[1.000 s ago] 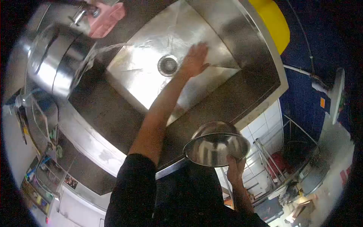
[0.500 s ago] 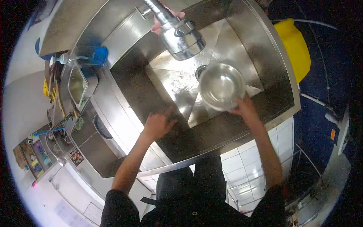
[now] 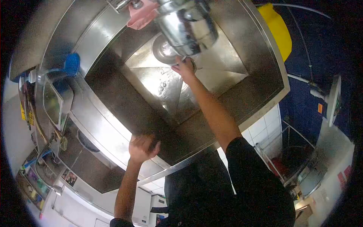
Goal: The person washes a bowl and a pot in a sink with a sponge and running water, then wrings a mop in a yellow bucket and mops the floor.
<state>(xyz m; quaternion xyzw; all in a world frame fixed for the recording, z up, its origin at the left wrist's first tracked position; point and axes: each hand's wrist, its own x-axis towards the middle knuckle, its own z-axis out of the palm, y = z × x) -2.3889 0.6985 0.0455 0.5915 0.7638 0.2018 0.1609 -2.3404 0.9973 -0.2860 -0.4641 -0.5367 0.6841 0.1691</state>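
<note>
A shiny steel bowl (image 3: 160, 56) sits low in the steel sink (image 3: 223, 102), partly hidden by the large chrome faucet head (image 3: 187, 30). My right hand (image 3: 184, 70) reaches across the sink and grips the bowl's near rim, with the thumb side toward the left. The drain (image 3: 193, 65) shows just beside that hand. Over the left front part of the sink, near its edge, is my left hand (image 3: 143, 148). Its fingers are loosely bent, the thumb stands apart, and no object shows in it.
A pink piece (image 3: 141, 15) hangs behind the faucet. Left of the sink are a blue cup-like container (image 3: 72, 64) and a clear rectangular container (image 3: 53, 99). Something yellow (image 3: 278, 32) stands beyond the right rim. White tiles (image 3: 264, 123) line the front below the sink.
My right hand has carried the bowl left and farther back, behind the faucet head. My left hand has drawn back toward the sink's front left edge. The view has shifted closer to the faucet.
</note>
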